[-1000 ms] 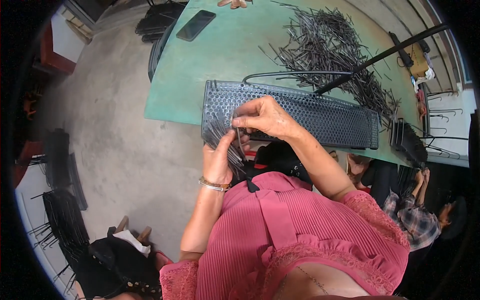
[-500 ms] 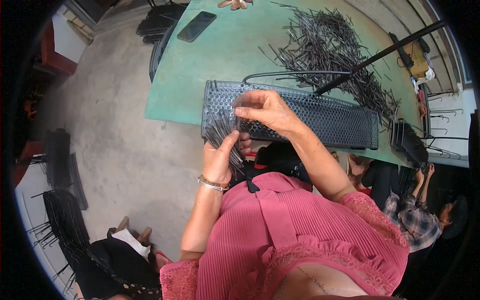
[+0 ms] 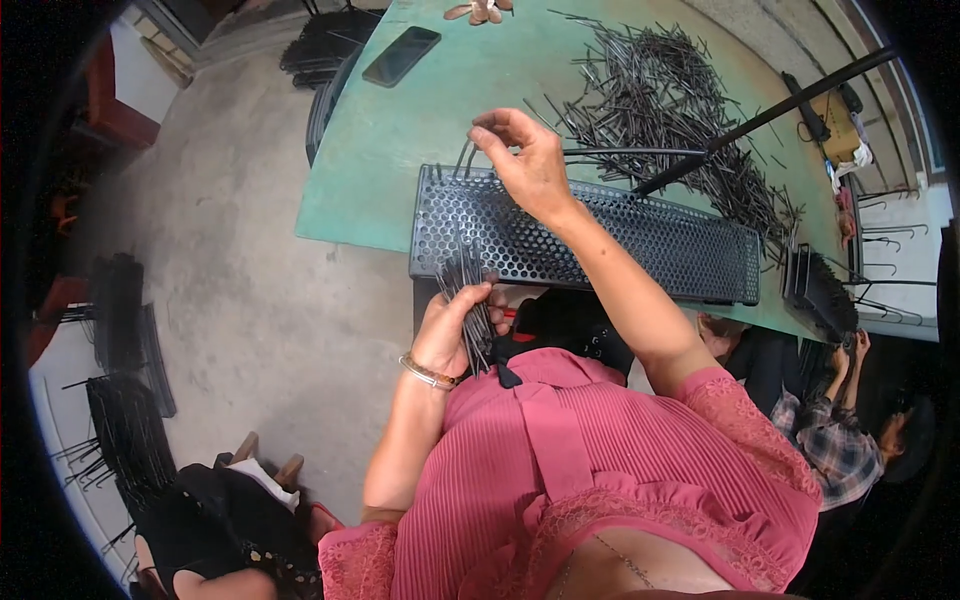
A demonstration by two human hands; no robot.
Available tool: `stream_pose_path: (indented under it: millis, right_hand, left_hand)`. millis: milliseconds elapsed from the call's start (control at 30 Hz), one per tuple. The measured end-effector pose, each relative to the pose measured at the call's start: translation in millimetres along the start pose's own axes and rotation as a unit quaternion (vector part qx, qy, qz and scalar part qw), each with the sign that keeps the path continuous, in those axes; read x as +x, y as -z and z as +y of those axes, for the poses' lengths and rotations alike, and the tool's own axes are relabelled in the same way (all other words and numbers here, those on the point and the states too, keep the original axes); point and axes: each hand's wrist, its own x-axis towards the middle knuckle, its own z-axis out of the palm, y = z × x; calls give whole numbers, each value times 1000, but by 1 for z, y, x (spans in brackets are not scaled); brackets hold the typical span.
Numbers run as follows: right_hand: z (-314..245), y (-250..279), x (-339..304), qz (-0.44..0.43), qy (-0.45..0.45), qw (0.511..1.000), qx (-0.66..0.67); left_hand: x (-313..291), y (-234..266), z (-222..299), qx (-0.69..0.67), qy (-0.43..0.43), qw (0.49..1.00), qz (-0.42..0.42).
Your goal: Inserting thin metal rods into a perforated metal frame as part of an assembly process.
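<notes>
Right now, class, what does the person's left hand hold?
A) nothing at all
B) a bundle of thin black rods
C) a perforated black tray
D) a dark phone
B: the left hand is closed around a bundle of thin black rods just below the near edge of the perforated black tray, while the phone lies far off on the green table.

A big green table (image 3: 420,150) stands on a grey floor (image 3: 240,300) in bright daylight; a dark phone (image 3: 400,56) lies on it; black racks (image 3: 130,420) sit on the floor

black perforated tray (image 3: 640,235), green table (image 3: 400,150)
</notes>
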Motion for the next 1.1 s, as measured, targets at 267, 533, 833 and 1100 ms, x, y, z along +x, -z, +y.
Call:
stream_pose_path:
  millis: [267,533,833,1100]
  right_hand:
    - [9,-10,0,25,66,997,-23]
    - [10,-16,-9,23,202,973,-109]
    - [22,-19,-13,-18,194,971,-139]
    - [20,-18,-15,-7,204,966,-156]
  left_hand:
    - [-6,2,1,38,-2,999,31]
    - [-8,1,3,76,0,995,57]
    - [-10,5,5,108,-14,994,10]
    - [-5,8,2,96,-41,995,4]
